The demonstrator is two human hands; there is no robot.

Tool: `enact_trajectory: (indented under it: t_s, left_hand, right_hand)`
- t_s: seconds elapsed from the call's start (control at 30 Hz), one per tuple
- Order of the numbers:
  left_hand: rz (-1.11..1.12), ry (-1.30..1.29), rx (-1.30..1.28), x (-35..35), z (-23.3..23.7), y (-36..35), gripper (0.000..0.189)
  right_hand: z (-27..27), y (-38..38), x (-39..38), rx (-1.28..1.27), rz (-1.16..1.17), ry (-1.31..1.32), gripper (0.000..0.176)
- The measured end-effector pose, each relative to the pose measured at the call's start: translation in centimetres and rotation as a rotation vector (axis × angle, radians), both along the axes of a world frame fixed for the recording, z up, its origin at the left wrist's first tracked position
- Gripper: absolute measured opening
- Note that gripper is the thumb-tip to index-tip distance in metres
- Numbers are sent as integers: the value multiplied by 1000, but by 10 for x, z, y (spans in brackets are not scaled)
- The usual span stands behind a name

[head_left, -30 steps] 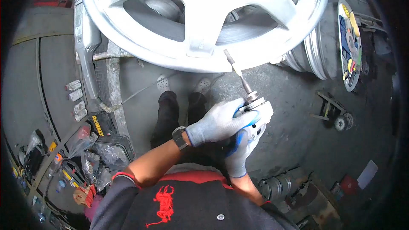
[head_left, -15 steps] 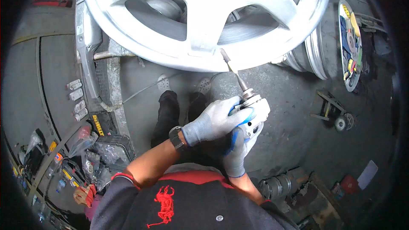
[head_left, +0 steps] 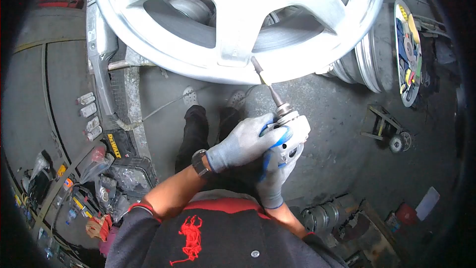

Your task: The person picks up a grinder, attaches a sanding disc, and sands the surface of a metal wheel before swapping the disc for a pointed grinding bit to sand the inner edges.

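Note:
Both my hands, in grey gloves with blue fingertips, are wrapped round a die grinder (head_left: 296, 129). My left hand (head_left: 245, 139) grips its front end, the thumb across the body. Lower down, my right hand (head_left: 275, 181) clasps the rear part, which its fingers partly hide. A long shaft runs up and left from the grinder to a dark grinding bit (head_left: 256, 64). That bit meets the silver alloy wheel (head_left: 198, 67) in this view, on the rim beside the foot of a spoke (head_left: 237, 34). The wheel's top runs out of view.
At the right stands a tray (head_left: 407, 100) of tools, with more rims (head_left: 369, 64) beside the wheel. A small wheeled stand (head_left: 386, 129) sits on the floor. Left are a metal frame (head_left: 101, 44), cans (head_left: 88, 110), a DeWalt case (head_left: 119, 144) and cluttered bags. A cable (head_left: 166, 104) crosses the floor.
Both hands and the grinder have shifted slightly left. The bit's tip has moved left along the rim, closer to the spoke's foot. The grip is the same.

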State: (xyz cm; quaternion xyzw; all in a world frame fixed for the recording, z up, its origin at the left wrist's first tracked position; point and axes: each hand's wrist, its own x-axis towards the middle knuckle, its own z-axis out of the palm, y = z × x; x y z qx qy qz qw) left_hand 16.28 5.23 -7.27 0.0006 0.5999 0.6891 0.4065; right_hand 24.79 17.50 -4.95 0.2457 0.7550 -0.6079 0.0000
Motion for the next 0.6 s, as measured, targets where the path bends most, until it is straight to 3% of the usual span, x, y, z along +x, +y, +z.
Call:
enact_trajectory:
  t_s: [0.07, 0.17, 0.23, 0.3, 0.53, 0.6]
  left_hand:
    - [128, 61, 93, 5, -1, 5, 46]
    - [61, 100, 43, -1, -5, 14, 40]
    - [41, 101, 69, -9, -4, 20, 37]
    - [48, 95, 106, -11, -3, 26, 32]
    - [45, 114, 4, 1, -4, 7, 39]
    - [144, 162, 13, 4, 0, 5, 40]
  right_hand:
    - [-4, 4, 1, 57, 34, -8, 90]
    - [-10, 12, -1, 115, 39, -72, 90]
    - [-15, 14, 0, -130, -65, 156, 92]
    - [-11, 13, -5, -101, -76, 168, 92]
    - [-10, 3, -1, -11, -36, -1, 90]
    - [-7, -4, 1, -39, -67, 56, 88]
